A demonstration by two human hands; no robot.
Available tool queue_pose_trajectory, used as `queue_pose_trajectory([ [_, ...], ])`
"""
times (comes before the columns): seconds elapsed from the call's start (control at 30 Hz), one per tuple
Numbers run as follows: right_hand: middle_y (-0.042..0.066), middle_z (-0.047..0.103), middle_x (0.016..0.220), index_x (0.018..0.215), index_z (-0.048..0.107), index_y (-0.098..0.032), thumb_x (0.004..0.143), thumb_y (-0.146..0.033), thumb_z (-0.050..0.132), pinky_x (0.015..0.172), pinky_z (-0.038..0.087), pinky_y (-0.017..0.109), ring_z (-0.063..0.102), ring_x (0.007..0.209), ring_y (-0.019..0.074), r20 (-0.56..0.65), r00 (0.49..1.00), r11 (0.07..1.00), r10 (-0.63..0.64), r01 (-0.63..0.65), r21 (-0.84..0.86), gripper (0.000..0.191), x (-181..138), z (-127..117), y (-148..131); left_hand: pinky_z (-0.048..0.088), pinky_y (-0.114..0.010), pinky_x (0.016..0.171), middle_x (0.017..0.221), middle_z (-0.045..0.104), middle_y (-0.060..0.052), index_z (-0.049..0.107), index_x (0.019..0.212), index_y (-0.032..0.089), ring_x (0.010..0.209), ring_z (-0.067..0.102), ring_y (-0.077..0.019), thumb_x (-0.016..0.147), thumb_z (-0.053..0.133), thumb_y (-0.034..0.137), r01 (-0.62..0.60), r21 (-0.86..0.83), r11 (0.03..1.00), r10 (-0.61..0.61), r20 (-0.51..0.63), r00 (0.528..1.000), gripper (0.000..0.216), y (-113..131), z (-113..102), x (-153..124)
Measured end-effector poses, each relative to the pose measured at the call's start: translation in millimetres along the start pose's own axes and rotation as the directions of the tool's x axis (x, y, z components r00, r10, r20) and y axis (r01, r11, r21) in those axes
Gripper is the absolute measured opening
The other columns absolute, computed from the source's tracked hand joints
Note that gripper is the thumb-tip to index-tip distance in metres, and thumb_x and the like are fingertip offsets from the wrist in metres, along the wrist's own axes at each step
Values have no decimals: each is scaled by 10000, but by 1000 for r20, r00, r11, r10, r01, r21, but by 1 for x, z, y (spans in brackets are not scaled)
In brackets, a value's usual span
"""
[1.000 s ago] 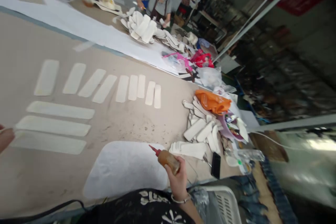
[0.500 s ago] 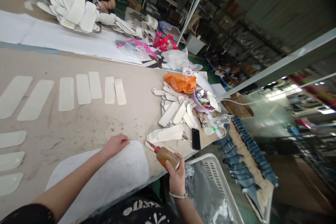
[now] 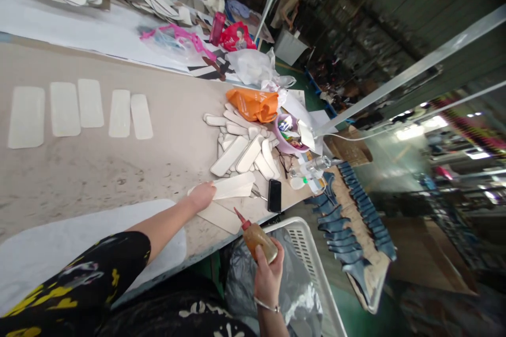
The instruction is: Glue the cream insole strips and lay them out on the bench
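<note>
My right hand [image 3: 269, 274] is wrapped round a squeeze bottle [image 3: 259, 241] of amber liquid, its red pointed nozzle tilted up and to the left. My left hand [image 3: 202, 196] has its fingers closed at the left end of a small stack of white strips [image 3: 233, 186]; the fingertips are partly hidden. Just below that stack, a flat pale strip [image 3: 220, 216] lies near the table edge. Behind is a heap of white strips with rounded ends [image 3: 241, 154]. Several white pieces [image 3: 119, 113] lie spaced apart on the left of the table.
A black phone [image 3: 274, 196] and scissors [image 3: 259, 193] lie right of the stack. Farther back are an orange bag [image 3: 253, 105] and a purple basin [image 3: 282, 139]. Below the table edge stands a white basket [image 3: 312, 253] with grey plastic. A board [image 3: 358, 210] holds blue pieces.
My left hand has moved right, from the bare table onto the white strips. The bottle is still in my right hand, its nozzle now clear of the strips. The view has shifted right.
</note>
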State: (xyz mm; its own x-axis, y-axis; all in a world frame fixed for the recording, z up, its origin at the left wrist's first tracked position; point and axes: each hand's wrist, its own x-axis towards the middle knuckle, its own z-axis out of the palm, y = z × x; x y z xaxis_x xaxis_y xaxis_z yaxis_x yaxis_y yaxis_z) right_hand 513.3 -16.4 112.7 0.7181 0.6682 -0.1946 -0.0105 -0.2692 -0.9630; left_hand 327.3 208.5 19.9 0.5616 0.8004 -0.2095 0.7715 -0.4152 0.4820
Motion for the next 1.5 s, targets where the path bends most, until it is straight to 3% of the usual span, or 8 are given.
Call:
queue_pose_trajectory([
  [0.27, 50, 620, 1031, 1142, 477, -222, 740, -413, 749, 839, 499, 408, 618, 913, 215, 24, 1000, 1000, -21, 21, -14, 522, 16, -11, 2, 456, -264, 661, 803, 654, -85, 676, 663, 141, 674, 594, -157, 802, 469, 133, -28, 35, 999, 27, 10, 1000, 249, -8, -4, 7],
  [0.47, 53, 621, 1029, 1157, 485, -224, 741, -410, 748, 833, 503, 400, 617, 919, 213, 95, 994, 998, -47, 50, -25, 526, 22, 3, -3, 443, -246, 697, 888, 649, -54, 690, 756, 175, 760, 587, -139, 886, 439, 236, -35, -3, 999, 35, -110, 993, 289, -27, -26, -17],
  [0.67, 66, 621, 1048, 1162, 474, -220, 741, -406, 742, 841, 503, 433, 622, 929, 233, 210, 975, 998, -69, 70, 0, 533, 19, 27, -7, 442, -278, 757, 893, 609, -68, 662, 845, 168, 815, 579, -163, 932, 378, 259, -15, 45, 999, 22, -164, 986, 310, -81, -68, -109],
  [0.83, 81, 603, 1110, 1156, 501, -208, 738, -421, 737, 885, 489, 448, 605, 983, 248, 365, 927, 982, -83, 137, -126, 525, 6, 62, -3, 451, -311, 703, 888, 600, -83, 641, 815, 169, 759, 582, -187, 922, 361, 272, 229, 121, 966, -203, -191, 960, 317, -156, -66, -219],
  [0.93, 89, 607, 1114, 1144, 503, -201, 744, -402, 731, 879, 504, 426, 611, 986, 244, 486, 865, 972, -126, 206, -115, 502, -9, 96, -2, 476, -319, 719, 927, 630, -92, 652, 867, 182, 793, 610, -200, 914, 357, 282, 334, 87, 938, -311, -211, 927, 316, -182, -47, -267],
  [1.03, 88, 606, 1099, 1127, 502, -197, 747, -374, 725, 861, 523, 409, 618, 978, 238, 602, 779, 960, -173, 271, -75, 475, -28, 138, -3, 498, -348, 829, 1037, 654, -115, 637, 1045, 174, 928, 627, -225, 895, 369, 274, 403, 41, 914, -377, -276, 884, 323, -188, -25, -293],
  [1.3, 67, 528, 1059, 1117, 517, -202, 777, -290, 706, 897, 490, 447, 550, 1008, 236, 765, 449, 787, -463, 605, 121, 399, -77, 234, 5, 507, -342, 907, 1053, 609, -126, 655, 1047, 172, 986, 599, -205, 890, 416, 265, 337, -169, 926, -372, -547, 750, 301, -187, 8, -326],
  [1.5, 71, 486, 1076, 1166, 520, -236, 779, -212, 672, 865, 513, 421, 525, 1006, 228, 835, 229, 673, -500, 710, 208, 416, -106, 268, 25, 500, -378, 903, 1044, 630, -112, 687, 1023, 193, 990, 583, -221, 897, 422, 364, 339, -276, 900, -436, -514, 738, 340, -201, 36, -334],
])
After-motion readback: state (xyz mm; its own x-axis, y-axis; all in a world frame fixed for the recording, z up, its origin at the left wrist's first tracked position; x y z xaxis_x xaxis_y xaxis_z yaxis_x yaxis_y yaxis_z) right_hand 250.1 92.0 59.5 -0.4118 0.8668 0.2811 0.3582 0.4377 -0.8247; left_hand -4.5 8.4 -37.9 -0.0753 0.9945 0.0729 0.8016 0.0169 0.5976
